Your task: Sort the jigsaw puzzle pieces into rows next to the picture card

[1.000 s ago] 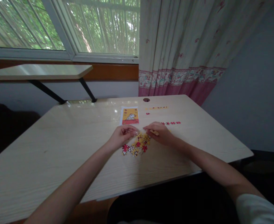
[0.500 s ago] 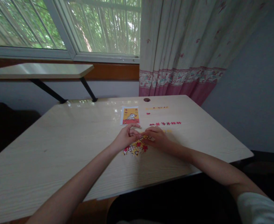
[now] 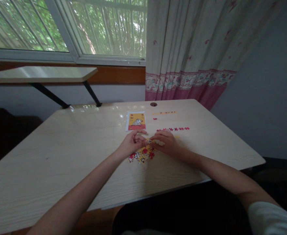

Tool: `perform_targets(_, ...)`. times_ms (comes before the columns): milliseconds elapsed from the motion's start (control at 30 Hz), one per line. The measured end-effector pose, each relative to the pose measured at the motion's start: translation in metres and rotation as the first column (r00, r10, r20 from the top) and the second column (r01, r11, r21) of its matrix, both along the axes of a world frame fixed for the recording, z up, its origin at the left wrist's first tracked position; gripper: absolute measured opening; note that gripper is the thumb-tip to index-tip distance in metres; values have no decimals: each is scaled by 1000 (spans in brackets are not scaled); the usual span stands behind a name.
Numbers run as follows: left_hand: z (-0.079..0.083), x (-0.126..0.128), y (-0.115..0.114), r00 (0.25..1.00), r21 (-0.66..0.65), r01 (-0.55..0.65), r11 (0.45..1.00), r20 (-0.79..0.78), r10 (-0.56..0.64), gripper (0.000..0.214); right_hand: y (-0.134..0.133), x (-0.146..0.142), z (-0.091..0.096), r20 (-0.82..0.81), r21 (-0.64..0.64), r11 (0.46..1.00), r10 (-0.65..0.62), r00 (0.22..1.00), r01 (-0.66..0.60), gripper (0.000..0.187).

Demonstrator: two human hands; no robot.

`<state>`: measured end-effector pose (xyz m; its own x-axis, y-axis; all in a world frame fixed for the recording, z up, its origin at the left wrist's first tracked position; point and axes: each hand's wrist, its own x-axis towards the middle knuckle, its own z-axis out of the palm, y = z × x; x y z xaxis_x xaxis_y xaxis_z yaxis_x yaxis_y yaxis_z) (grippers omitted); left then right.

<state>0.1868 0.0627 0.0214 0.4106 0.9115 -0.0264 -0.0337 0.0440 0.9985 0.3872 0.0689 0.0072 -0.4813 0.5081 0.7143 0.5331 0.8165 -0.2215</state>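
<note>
With the loose heap of small red, yellow and white jigsaw pieces as dial centre, a row of red jigsaw pieces has been laid at two o'clock and a mostly yellow row at one. The heap appears not yet laid out. A yellow-and-white jigsaw piece is seen between the curled fingers of the left hand and right hand; by which it is gripped cannot be told.
</note>
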Motion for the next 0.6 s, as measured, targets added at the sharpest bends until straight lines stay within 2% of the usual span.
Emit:
perform_targets(100,-2,-2,2,1000,14,16,1000,10,-16,41,1,2,0,-1,-5,1000,-11,1000,11,18)
perform_targets(167,-4,-6,5,1000,71,17,997,-11,-17,39,3,5,0,-17,-15,999,-39,999,39,19)
perform_targets(233,-6,-14,8,996,165,1,986,-84,13,34,5,8,2,-47,-29,996,-83,995,82,20)
perform_targets(300,-5,-23,13,967,286,-28,958,-234,98,27,7,12,5,-86,-36,993,-117,989,114,20)
perform_targets(367,-3,-34,16,879,420,-16,907,-426,213,19,9,16,8,-121,-39,992,-128,984,124,20)
perform_targets(433,1,-43,19,765,518,67,853,-576,289,16,10,19,11,-149,-48,991,-133,980,127,19)
perform_targets(500,6,-51,22,676,570,156,807,-658,333,18,11,20,12,-177,-51,989,-148,973,141,18)
perform_targets(600,9,-56,24,604,595,244,766,-711,360,20,12,22,13,-203,-36,987,-161,966,157,17)
